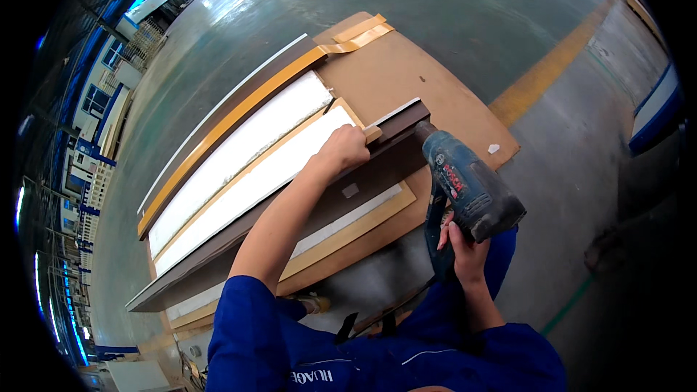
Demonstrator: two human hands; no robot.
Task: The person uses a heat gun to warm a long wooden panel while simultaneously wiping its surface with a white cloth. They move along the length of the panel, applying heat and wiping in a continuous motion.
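Observation:
My right hand (465, 247) is wrapped round the handle of a bulky, pistol-shaped blue power tool (465, 178) with a black rear end. Its short dark nose sits close to the end of a long dark brown profile (396, 152). My left hand (345, 147) is closed on a small light wood block (372, 133), against that profile's upper edge. Left of it, white infill strips (254, 149) run lengthwise between thin wood battens. Beyond them lies another long profile with an orange-yellow face (218, 141). The left fingertips are partly hidden.
A large brown board (435, 87) lies under the pieces, with a loose orange strip (359, 40) at its far corner. A wood-edged white strip (348, 226) is nearest me. A yellow floor line (537, 87) passes on the right. Racks stand far left.

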